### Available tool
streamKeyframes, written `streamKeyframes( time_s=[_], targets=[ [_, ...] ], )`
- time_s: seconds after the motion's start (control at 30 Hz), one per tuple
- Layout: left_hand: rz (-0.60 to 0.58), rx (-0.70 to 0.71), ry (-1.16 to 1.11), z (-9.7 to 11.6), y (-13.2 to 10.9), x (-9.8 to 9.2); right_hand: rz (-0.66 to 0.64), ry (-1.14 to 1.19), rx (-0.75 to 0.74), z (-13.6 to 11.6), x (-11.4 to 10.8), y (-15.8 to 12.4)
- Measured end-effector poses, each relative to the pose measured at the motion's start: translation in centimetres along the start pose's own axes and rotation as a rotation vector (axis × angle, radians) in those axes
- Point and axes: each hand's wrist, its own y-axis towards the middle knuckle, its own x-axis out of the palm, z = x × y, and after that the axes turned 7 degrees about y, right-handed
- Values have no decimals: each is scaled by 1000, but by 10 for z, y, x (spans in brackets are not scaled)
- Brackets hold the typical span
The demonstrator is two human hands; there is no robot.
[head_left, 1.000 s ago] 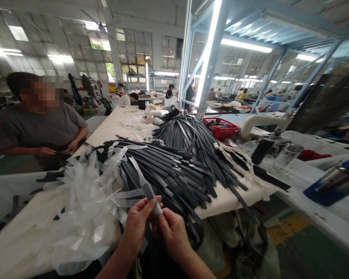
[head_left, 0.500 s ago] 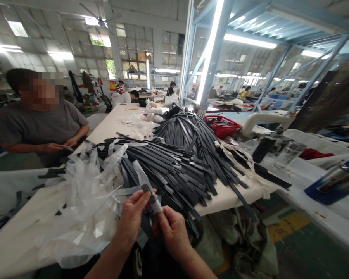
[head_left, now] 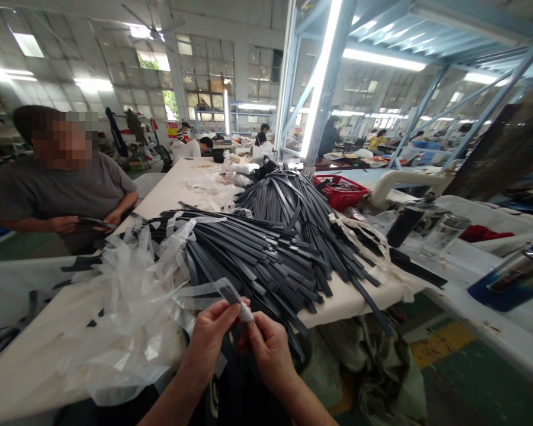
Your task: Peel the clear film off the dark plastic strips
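In front of me my left hand pinches a dark flat strap near its tip, where clear plastic film wraps it. My right hand grips the same strap just below, its fingers closed at a bunched white part of the plastic. The strap's lower length is hidden by my hands and the dark area below. Beyond them, a heap of black straps fans out over the table. Left of my left hand lies a loose pile of clear plastic sleeves.
A cream-covered table carries the piles. Across on the left, a person handles a dark strip. On the right are a red basket, a glass jar and a blue-and-steel flask. A blue metal post rises behind.
My left hand has shifted slightly right, closer to my right hand. The plastic at the strap's tip has changed shape, now stretching leftward. The person opposite has moved their hands slightly.
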Motion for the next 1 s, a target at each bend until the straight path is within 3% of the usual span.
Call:
streamKeyframes(
  time_s=[0.13,0.33,0.5,0.7,0.87,1.0],
  targets=[
    [82,134,-56,5,4,-2,-22,-17,7,2,1,-1],
    [16,12,-19,-3,2,-1,-4,-11,-14,2,-1,1],
    [35,138,-63,6,2,-3,-27,-45,-16,3,-1,0],
    [3,32,-53,5,4,-3,-30,-41,-21,-3,-1,1],
    [-31,58,-4,11,2,-1,-180,53,5,-16,-4,5],
    [-82,83,9,19,-4,-2,-208,148,0,-23,-2,10]
  ],
)
